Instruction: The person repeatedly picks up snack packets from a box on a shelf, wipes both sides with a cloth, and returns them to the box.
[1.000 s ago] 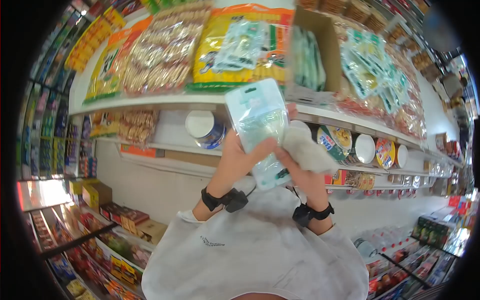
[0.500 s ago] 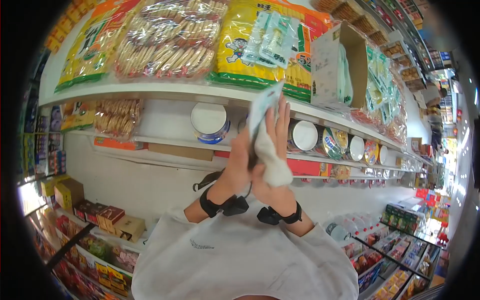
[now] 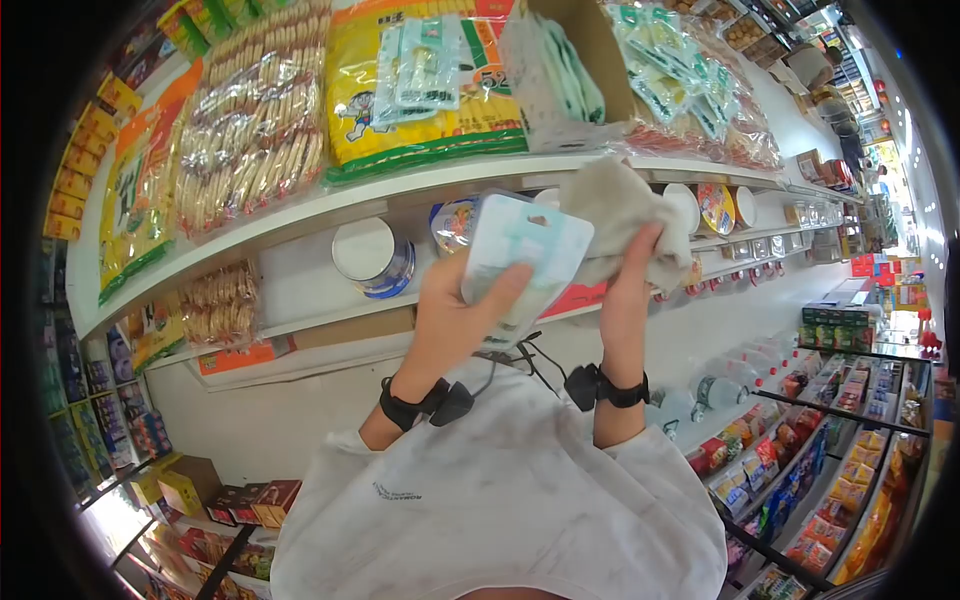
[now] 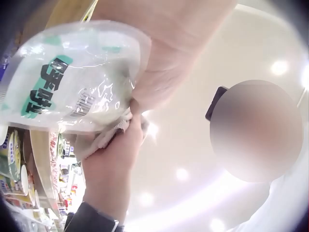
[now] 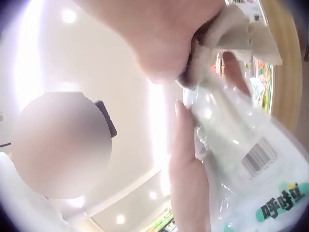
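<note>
Packet is up near the shelf, pinched in the left hand, likely so it won't drop, while the right hand grips a cloth just right of it.

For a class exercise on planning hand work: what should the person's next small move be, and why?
Probably draw the cloth across the upper face of the packet: the right grip holds the cloth beside it, while the left grip pinches the packet with its thumb over the front, leaving the upper part uncovered.
</note>
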Action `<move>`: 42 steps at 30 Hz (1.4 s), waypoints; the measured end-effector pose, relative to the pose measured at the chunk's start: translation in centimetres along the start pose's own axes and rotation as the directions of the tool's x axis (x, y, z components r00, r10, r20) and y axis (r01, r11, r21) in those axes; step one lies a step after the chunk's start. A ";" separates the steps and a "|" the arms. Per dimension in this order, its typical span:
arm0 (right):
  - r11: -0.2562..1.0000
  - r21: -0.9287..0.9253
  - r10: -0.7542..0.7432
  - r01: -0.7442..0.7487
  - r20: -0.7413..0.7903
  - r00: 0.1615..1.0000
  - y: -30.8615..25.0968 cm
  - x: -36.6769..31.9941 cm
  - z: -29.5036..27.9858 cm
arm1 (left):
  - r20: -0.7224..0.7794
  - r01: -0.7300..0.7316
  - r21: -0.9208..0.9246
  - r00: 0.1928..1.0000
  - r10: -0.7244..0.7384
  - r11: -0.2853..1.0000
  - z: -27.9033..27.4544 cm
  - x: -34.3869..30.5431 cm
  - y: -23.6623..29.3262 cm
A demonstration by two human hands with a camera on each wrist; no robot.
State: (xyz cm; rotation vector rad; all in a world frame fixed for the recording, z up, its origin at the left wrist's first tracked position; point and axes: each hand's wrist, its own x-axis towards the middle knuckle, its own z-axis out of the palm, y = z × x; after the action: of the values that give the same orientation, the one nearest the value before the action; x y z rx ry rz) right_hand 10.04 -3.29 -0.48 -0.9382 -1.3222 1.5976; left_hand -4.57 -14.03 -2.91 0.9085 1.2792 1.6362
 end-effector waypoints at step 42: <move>0.465 -0.616 -0.523 0.636 0.388 0.758 -2.2 -7.0 -12.8 | 0.184 0.273 -0.559 0.962 -0.204 0.783 17.5 -1.1 -2.0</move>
State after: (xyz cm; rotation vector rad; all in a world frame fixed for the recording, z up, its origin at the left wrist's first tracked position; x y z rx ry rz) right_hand 24.64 -5.01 -0.16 -0.6540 -2.1747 0.5645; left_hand 12.07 -8.49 -1.16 0.4270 0.7006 1.6029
